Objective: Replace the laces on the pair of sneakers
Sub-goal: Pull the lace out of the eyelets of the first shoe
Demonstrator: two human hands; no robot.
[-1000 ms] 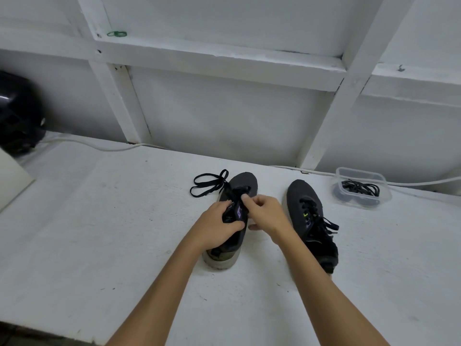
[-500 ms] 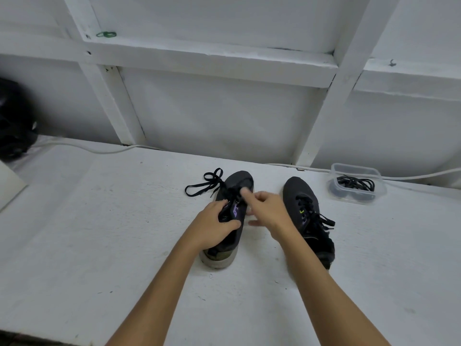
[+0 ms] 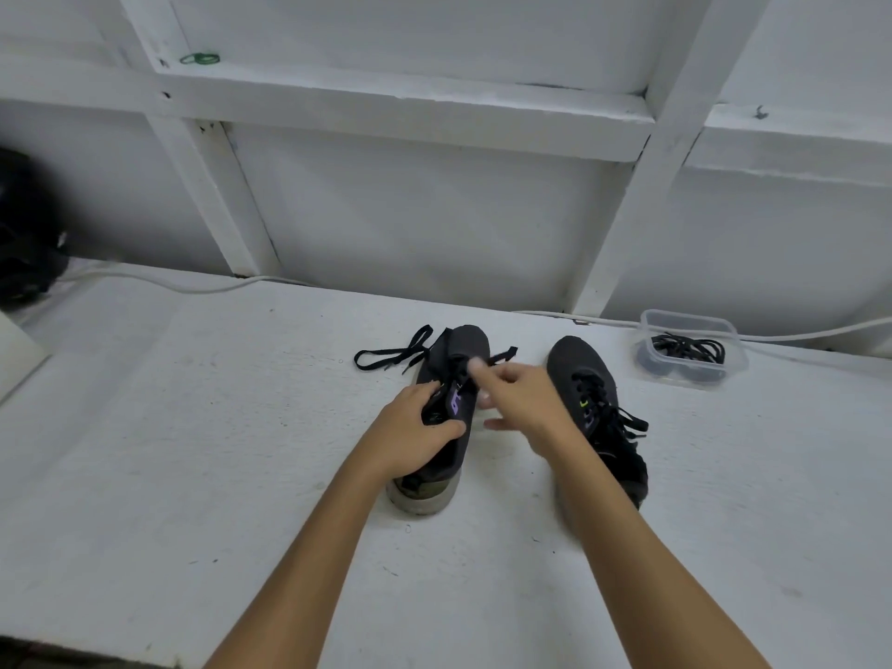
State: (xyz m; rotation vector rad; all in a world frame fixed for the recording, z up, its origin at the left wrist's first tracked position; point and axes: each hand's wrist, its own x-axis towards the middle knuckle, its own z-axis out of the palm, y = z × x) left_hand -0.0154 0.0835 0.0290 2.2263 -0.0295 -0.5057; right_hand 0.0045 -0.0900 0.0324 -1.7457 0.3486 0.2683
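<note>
Two dark sneakers stand on the white table, toes pointing away from me. My left hand (image 3: 414,434) grips the left sneaker (image 3: 463,347) at its tongue and collar. Pinched between the fingertips of my right hand (image 3: 523,403) is a black lace (image 3: 386,357), drawn up over the toe; its loose loops trail on the table left of the shoe. The right sneaker (image 3: 577,362) still carries its own black lace and stands untouched beside my right wrist.
A clear plastic tub (image 3: 690,347) with black laces inside stands at the back right, near a white cable along the wall. A dark round object (image 3: 24,263) sits at the far left. A white timber-framed wall closes the back.
My right hand has moved from the tongue up toward the toe, pulling the lace; an end now shows right of the toe. The left hand keeps its grip.
</note>
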